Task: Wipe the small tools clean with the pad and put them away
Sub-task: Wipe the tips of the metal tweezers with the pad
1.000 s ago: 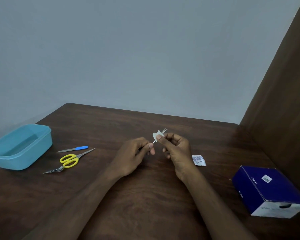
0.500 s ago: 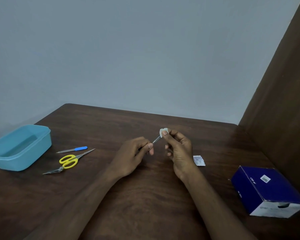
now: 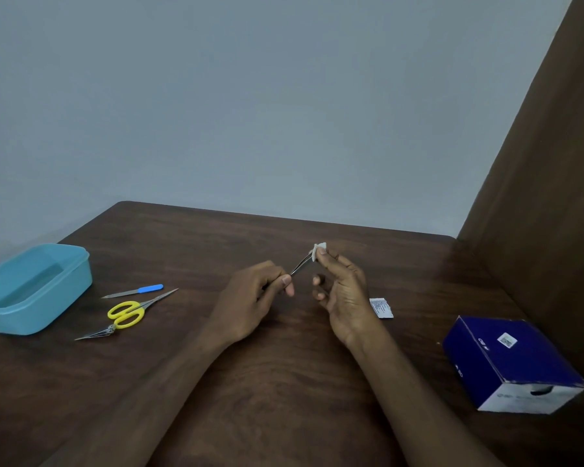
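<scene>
A dark wooden table meets a plain grey wall. Over its middle the left hand grips thin tweezers, tip raised so the right hand can pinch the white pad around it. Scissors wait by the blue tub, far left.

Pad pinched on tweezers' tip

A plain home or office desk corner: a dark wood table against a bare grey wall, a brown panel right of the hands.
</scene>
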Available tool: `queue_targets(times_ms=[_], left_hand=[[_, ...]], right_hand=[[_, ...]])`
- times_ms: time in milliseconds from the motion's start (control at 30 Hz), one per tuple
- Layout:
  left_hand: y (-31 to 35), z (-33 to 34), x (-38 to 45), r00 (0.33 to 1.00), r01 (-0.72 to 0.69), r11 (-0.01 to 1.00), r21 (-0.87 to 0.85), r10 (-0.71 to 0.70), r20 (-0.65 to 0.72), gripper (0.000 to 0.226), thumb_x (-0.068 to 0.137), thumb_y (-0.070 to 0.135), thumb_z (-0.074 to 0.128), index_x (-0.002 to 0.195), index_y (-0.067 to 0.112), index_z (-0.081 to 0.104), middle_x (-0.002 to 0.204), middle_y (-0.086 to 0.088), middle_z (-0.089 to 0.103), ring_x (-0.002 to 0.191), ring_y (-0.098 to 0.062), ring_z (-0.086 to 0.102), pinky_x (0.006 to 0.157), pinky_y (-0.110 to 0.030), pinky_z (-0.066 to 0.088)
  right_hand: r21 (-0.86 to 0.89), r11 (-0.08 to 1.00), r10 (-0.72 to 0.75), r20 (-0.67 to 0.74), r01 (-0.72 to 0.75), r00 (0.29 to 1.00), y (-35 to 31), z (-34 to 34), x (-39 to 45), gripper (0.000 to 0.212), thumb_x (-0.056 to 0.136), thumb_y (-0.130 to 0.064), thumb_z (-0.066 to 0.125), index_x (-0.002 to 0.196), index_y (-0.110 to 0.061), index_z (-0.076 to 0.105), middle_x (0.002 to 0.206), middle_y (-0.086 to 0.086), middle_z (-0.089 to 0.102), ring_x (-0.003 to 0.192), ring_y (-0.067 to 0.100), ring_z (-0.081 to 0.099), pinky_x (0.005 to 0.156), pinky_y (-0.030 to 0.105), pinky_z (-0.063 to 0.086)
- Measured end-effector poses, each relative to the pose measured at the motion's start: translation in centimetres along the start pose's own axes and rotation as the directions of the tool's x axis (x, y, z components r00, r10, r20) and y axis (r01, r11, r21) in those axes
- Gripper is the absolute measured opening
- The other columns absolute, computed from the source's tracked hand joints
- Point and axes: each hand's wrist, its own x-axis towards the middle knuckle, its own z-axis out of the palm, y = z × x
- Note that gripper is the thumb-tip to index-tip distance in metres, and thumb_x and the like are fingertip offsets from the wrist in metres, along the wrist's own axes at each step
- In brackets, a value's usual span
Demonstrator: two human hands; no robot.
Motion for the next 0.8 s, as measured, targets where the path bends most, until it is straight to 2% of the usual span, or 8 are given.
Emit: queue_targets(times_ms=[100,167,300,367,467,533,700,800], left_hand=[[0.1,0.0,-0.1,1.0,0.004,1.0,0.004,-0.004,0.0,0.03,0.112,0.029,0.054,0.088,0.033,0.072,0.084,0.011,0.06,0.074,-0.015,0.059,0.069,-0.028,0.044],[0.1,-0.1,-0.1,1.0,0.02,1.0,-0.013,-0.02,-0.006,0.03,0.112,0.028,0.054,0.088,0.033,0.071,0.083,0.012,0.059,0.073,-0.015,0.059,0.07,-0.03,0.045],[0.6,-0.4,-0.2,1.0,0.028,0.997,-0.068,-0.029,-0.004,0.032,0.113,0.026,0.053,0.087,0.031,0.071,0.081,0.009,0.059,0.074,-0.019,0.061,0.069,-0.025,0.044],[0.8,-0.5,-0.2,1.0,0.027,0.996,-0.085,-0.027,-0.004,0.032,0.113,0.026,0.053,0.085,0.03,0.07,0.081,0.008,0.06,0.074,-0.019,0.062,0.068,-0.024,0.043],[0.6,-0.4,-0.1,0.998,0.056,0.993,-0.103,-0.058,-0.015,0.033,0.112,0.031,0.054,0.082,0.031,0.069,0.081,0.007,0.063,0.074,-0.019,0.062,0.069,-0.026,0.044],[0.4,-0.4,0.0,0.995,0.091,0.986,-0.14,-0.097,-0.035,0.035,0.111,0.035,0.055,0.08,0.03,0.07,0.079,0.009,0.063,0.071,-0.017,0.061,0.067,-0.026,0.043],[0.5,-0.5,0.0,0.994,0.107,0.984,-0.144,-0.11,-0.011,0.036,0.11,0.034,0.058,0.077,0.029,0.072,0.074,0.006,0.063,0.065,-0.013,0.057,0.065,-0.025,0.041],[0.5,-0.5,0.0,0.994,0.113,0.984,-0.136,-0.112,0.014,0.037,0.11,0.032,0.059,0.075,0.03,0.071,0.077,0.006,0.065,0.071,-0.016,0.061,0.07,-0.026,0.044]], right_hand=[[0.079,0.997,-0.012,-0.074,0.018,0.997,-0.1,-0.2,0.3,0.015,0.092,-0.021,0.079,0.077,-0.024,0.079,0.086,-0.013,0.075,0.052,0.006,0.05,0.046,0.019,0.03],[0.13,0.99,-0.038,-0.143,0.057,0.989,-0.1,-0.6,0.6,0.01,0.092,-0.018,0.08,0.084,-0.022,0.075,0.086,-0.012,0.076,0.05,0.006,0.048,0.044,0.019,0.031],[0.017,0.991,-0.125,-0.194,0.13,0.973,0.9,-1.0,1.2,0.01,0.094,-0.013,0.08,0.1,-0.017,0.073,0.086,-0.007,0.075,0.046,0.005,0.046,0.042,0.018,0.034],[-0.165,0.975,-0.17,-0.125,0.148,0.978,1.4,-0.9,1.2,0.006,0.095,-0.015,0.078,0.101,-0.014,0.077,0.084,-0.003,0.075,0.047,0.005,0.049,0.042,0.019,0.036],[-0.381,0.908,-0.153,0.09,0.176,0.984,2.1,-0.4,0.5,0.014,0.098,-0.016,0.074,0.107,-0.006,0.078,0.083,0.005,0.075,0.053,0.008,0.054,0.045,0.021,0.037],[-0.346,0.925,-0.119,0.129,0.157,0.985,2.1,-0.1,0.1,0.015,0.098,-0.014,0.073,0.107,-0.004,0.078,0.079,0.002,0.073,0.054,0.009,0.055,0.045,0.022,0.035],[-0.163,0.985,-0.048,0.052,0.056,0.997,1.2,-0.1,0.1,0.005,0.094,-0.016,0.077,0.099,-0.016,0.08,0.087,-0.005,0.077,0.055,0.007,0.054,0.05,0.023,0.034],[-0.134,0.987,-0.084,0.017,0.086,0.996,1.0,-0.4,0.4,0.004,0.094,-0.017,0.078,0.097,-0.019,0.079,0.09,-0.006,0.077,0.055,0.007,0.053,0.05,0.023,0.033]])
